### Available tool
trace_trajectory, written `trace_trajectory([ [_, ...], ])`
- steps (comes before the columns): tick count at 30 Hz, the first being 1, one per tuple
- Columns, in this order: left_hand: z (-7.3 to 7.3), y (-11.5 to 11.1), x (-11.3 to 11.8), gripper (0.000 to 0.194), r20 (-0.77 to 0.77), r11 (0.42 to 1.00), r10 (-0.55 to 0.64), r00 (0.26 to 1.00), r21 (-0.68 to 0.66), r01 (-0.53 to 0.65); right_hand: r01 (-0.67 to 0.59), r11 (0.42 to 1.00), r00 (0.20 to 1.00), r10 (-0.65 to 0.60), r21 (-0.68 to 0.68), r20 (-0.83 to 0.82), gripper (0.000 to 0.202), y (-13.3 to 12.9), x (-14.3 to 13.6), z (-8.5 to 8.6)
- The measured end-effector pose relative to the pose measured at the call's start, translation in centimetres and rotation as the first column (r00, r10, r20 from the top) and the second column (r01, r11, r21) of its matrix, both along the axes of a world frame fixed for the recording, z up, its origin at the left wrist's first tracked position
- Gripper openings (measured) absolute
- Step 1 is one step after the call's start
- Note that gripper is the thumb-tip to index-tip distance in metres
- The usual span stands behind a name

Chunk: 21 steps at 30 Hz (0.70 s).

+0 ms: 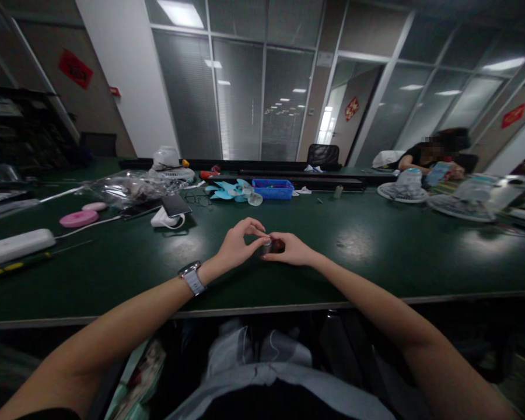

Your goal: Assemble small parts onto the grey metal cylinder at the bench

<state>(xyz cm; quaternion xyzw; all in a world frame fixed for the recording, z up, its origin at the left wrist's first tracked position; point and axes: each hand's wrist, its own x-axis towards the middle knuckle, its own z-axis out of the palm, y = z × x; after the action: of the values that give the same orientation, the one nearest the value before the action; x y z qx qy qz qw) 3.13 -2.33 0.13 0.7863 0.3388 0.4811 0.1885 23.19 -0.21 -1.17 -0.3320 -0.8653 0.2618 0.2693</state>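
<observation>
Seen from the wearer's own head, a lone forward-facing camera looks toward 12 o'clock and tips down over a green table [376, 251], its near edge crossing close below the lens. The left hand [240, 242] and right hand [295, 249] meet near mid-frame, at close range, on forearms reaching in from 7 and 5 o'clock. The wide view takes in the wearer's lap [262, 356] at 6, a distant glass partition [240, 99] at 12 and a seated person [429, 157], farther off, at 2.
</observation>
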Motion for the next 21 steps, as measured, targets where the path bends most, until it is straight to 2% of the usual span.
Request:
trace_trajectory([
  [7, -0.02, -0.06, 0.00, 0.022, 0.028, 1.000, 0.029, 0.999, -0.004, -0.029, -0.018, 1.000, 1.000, 0.018, -0.010, 0.017, 0.042, -0.41, -0.20, 0.26],
  [12, -0.16, -0.02, 0.00, 0.021, 0.068, 0.999, -0.020, 0.997, -0.036, 0.023, -0.041, 0.999, 0.999, 0.041, -0.004, 0.013, 0.041, -0.75, -0.29, 0.51],
  [21, 0.00, -0.21, 0.10, 0.026, 0.091, 0.999, -0.027, 0.995, -0.044, 0.032, -0.054, 0.999, 0.998, 0.053, 0.010, 0.021, 0.041, -0.87, -0.32, 0.64],
])
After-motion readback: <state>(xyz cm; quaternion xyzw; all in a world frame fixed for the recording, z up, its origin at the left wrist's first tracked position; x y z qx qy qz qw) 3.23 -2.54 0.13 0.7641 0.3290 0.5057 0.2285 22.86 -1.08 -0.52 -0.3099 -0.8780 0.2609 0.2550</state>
